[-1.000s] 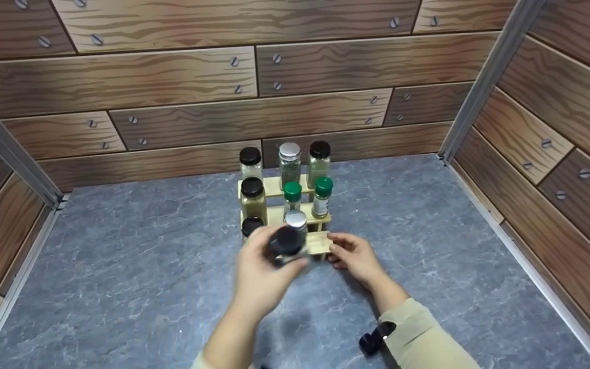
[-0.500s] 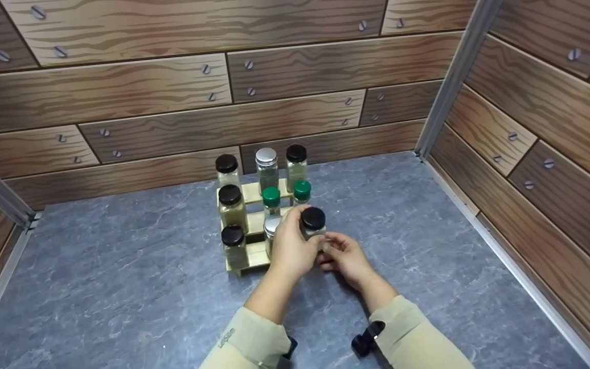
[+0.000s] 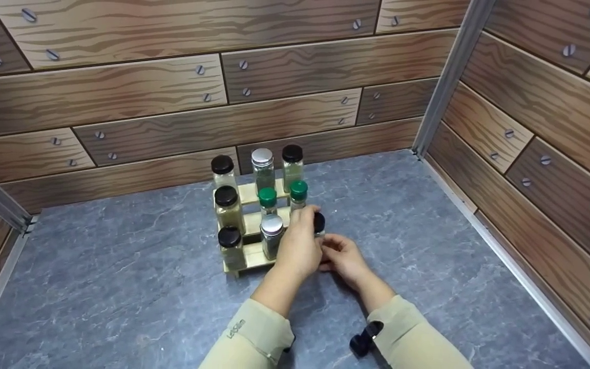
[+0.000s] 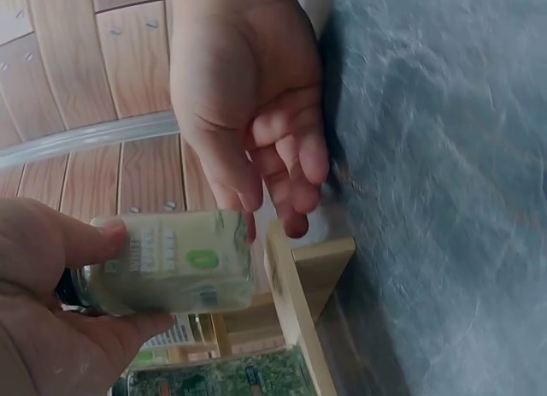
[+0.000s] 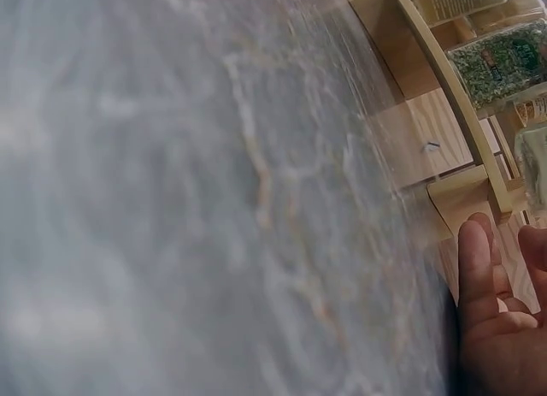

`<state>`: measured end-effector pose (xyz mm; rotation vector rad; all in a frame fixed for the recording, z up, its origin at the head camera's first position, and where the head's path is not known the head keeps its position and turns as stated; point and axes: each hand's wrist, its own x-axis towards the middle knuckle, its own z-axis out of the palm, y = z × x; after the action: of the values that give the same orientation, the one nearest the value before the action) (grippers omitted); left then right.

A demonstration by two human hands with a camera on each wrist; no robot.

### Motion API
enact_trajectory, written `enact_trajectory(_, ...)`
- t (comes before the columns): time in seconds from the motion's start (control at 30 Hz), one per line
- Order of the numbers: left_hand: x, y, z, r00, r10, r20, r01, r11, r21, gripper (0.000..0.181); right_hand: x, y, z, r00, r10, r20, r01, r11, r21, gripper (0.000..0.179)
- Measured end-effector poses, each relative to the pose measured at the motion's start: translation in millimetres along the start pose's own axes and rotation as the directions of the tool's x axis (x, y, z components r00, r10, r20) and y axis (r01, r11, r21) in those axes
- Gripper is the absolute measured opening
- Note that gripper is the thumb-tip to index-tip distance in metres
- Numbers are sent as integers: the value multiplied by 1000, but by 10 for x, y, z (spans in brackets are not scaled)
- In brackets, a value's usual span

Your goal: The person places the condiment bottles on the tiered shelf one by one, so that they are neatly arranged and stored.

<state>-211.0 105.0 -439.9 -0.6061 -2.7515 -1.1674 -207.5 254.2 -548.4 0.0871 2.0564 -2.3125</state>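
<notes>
My left hand [image 3: 299, 248] grips a spice jar [image 4: 184, 259] of pale powder near its black lid, thumb on one side and fingers on the other. The jar is over the right end of the lowest tier of a small wooden spice rack [image 3: 256, 254]; in the head view my hand hides most of it. At that same end, my right hand [image 3: 345, 260] holds the rack's corner, with thumb and fingertips on either side of the shelf end [image 5: 498, 195]. Beside the held jar stands a silver-lidded jar of green herbs [image 3: 272, 237].
More jars fill the rack: black-lidded ones [image 3: 229, 207] on the left, green-lidded ones [image 3: 268, 199] on the middle tier, and a silver-lidded one [image 3: 263, 169] at the back. The rack stands on a grey marbled table [image 3: 121, 277], before wood-patterned walls [image 3: 295, 72].
My left hand has carried the black-lidded jar rightward, from in front of the rack to the right end of its lowest tier. My right hand stays at the rack's corner. The head view has shifted.
</notes>
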Motion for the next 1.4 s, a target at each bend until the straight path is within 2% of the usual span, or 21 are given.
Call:
enact_trajectory(0.2,12,10,17,1000,14,1,-14,995,95,59,13,-2,12,1000,-14,0,14,1000,-16,38)
enact_trajectory(0.43,42,52,-3,998,-55,-17,57,986,154,64,25,-21,-8,1000,-12,-6,11,998,-57,38)
enact_trajectory(0.63,39,126,6,999,-26,-44,35,971,235,58,37,-35,-10,999,1,-45,-5,996,-92,35)
enact_trajectory(0.9,-1,135,27,995,8,-99,25,942,335,47,53,-22,51,997,-15,-78,4,990,-142,30)
enact_trajectory(1.17,23,101,30,990,-27,-135,72,938,338,47,78,-19,90,999,-11,-51,4,991,-136,30)
enact_trajectory(1.4,-22,43,-79,989,-9,-149,59,940,336,53,115,-15,159,1000,-1,-18,-1,993,-120,31)
